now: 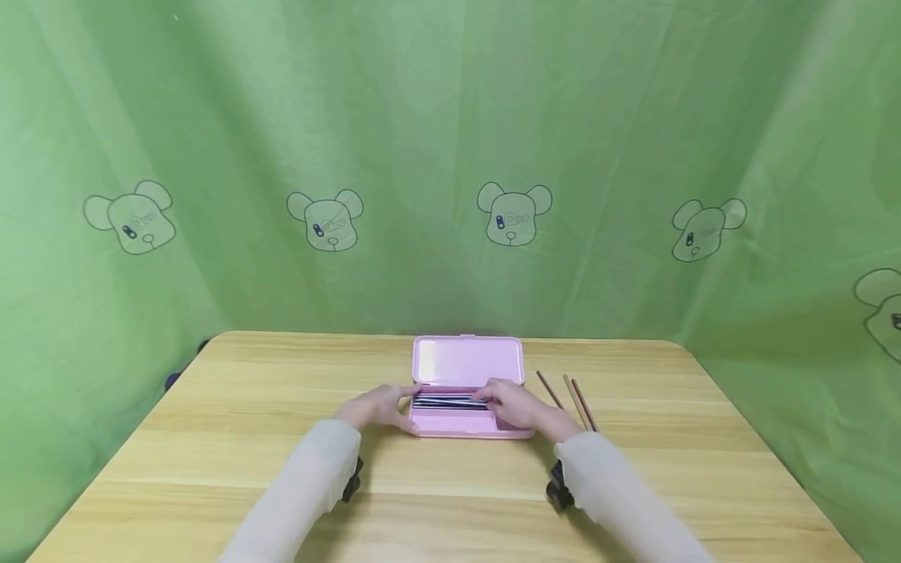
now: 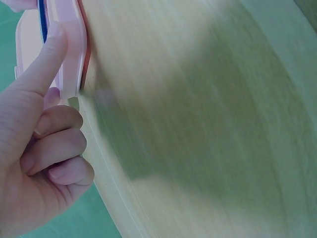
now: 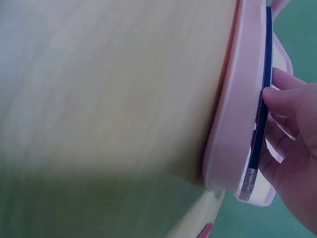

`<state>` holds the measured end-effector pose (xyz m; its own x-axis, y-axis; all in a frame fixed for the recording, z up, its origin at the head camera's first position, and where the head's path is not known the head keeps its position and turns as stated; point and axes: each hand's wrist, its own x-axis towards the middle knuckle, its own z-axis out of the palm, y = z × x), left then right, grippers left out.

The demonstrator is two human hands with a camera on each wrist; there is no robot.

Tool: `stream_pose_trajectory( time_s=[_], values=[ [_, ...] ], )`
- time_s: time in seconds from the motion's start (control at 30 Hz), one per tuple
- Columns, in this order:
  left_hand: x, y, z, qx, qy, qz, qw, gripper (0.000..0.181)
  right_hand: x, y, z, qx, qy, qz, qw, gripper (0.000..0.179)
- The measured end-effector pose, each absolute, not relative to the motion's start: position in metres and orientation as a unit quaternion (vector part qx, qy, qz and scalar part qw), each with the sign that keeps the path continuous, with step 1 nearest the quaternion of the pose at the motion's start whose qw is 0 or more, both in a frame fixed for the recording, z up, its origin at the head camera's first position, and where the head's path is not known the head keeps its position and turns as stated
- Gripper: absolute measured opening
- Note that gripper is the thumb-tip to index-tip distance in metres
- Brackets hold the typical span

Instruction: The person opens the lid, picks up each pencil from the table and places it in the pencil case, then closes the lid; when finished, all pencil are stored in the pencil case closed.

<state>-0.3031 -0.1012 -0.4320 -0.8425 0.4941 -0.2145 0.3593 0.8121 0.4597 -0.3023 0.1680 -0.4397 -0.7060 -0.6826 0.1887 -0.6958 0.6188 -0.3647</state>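
Note:
A pink pencil case [image 1: 450, 423] stands on the table with its lid [image 1: 468, 361] raised at the back. Several dark pencils [image 1: 443, 402] lie lengthwise in its rear part. My left hand [image 1: 380, 407] grips the case's left end, the thumb along the near side; its other fingers curl beneath in the left wrist view. Over the right half of the case is my right hand [image 1: 515, 403]. In the right wrist view, its thumb and forefinger pinch a dark blue pencil [image 3: 268, 54] that has a metal ferrule and eraser at one end.
Right of the case, a few brown pencils [image 1: 579, 399] lie loose on the wooden table [image 1: 232, 438], partly behind my right forearm. A green curtain [image 1: 422, 117] with bear-head drawings hangs behind and at both sides.

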Motion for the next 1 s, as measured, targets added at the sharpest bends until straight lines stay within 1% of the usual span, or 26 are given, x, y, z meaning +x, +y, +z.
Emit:
stream_pose_trajectory(
  time_s=[0.43, 0.6, 1.0],
  values=[
    [-0.3002, -0.1012, -0.4352, 0.238, 0.931, 0.218, 0.168, 0.087, -0.3, 0.1638, -0.448, 0.367, -0.904, 0.218, -0.006, 0.03],
    [-0.3007, -0.1021, -0.4311, 0.233, 0.933, 0.219, 0.163, 0.087, -0.3025, 0.1632, -0.4469, 0.365, -0.902, 0.23, -0.002, 0.032],
    [-0.3003, -0.1015, -0.4289, 0.224, 0.937, 0.21, 0.168, 0.086, -0.3036, 0.1678, -0.4504, 0.355, -0.898, 0.261, 0.001, 0.027]
  ],
)
